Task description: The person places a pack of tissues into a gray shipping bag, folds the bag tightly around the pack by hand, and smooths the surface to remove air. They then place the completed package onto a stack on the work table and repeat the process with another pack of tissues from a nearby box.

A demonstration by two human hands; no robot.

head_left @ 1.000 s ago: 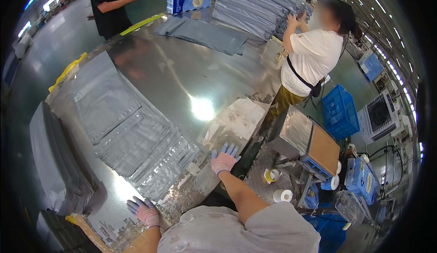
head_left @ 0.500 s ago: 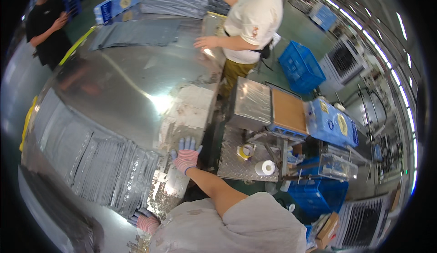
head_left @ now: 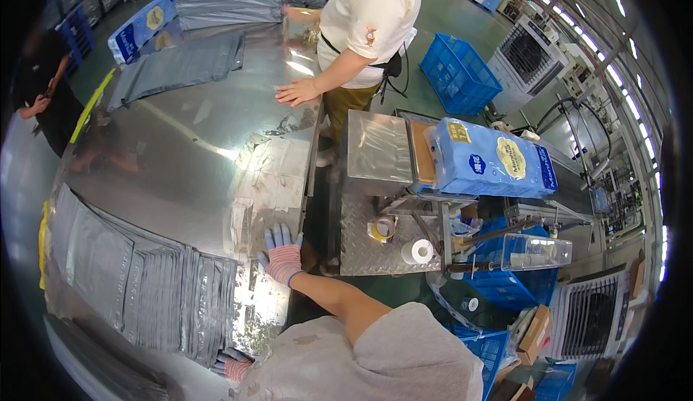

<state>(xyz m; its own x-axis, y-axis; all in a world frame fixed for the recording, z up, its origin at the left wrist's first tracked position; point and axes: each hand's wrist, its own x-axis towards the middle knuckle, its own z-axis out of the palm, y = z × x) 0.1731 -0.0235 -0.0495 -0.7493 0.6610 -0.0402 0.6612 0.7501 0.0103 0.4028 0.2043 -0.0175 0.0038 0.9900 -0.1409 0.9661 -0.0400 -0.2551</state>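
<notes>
My right hand [head_left: 283,258], in a red-and-white striped glove with grey-blue fingers, lies flat with fingers spread. It rests on the taped, worn edge of a metal table [head_left: 188,163] and holds nothing. Lower down, my left hand [head_left: 232,365] wears a matching glove and is partly cut off by my shirt. Its visible fingers stretch toward the near end of a row of folded grey plastic bags [head_left: 162,296], close beside them. Whether they touch the bags I cannot tell.
Across the table stands a co-worker [head_left: 372,33], one hand on the tabletop near flat grey bags [head_left: 177,65]. On the right, a blue wrapped pack [head_left: 491,159] lies beside a metal box [head_left: 377,154]. Below are a tape roll [head_left: 417,251] and a blue crate [head_left: 458,72] beyond.
The view has shifted slightly. The blue pack has slid left toward the metal box, over the brown board. The co-worker's far hand has come down from the grey stack. My hands stay nearly in place.
</notes>
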